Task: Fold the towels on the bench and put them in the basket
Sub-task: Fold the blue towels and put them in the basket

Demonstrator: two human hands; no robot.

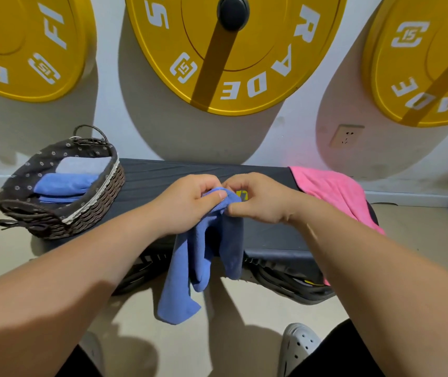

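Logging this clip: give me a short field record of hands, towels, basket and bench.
left hand: pinches top edge of blue towel
right hand: pinches the same edge
blue towel: hangs from both hands, unfolded
pink towel: lies unfolded on right end of bench
basket: on bench's left end
folded towels: in basket, blue and grey

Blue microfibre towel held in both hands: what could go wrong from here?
The blue microfibre towel hangs bunched from the left hand and right hand, its lowest corner below the black padded bench's edge; it may brush the floor. The pink towel drapes over the bench's right end and could slide off.
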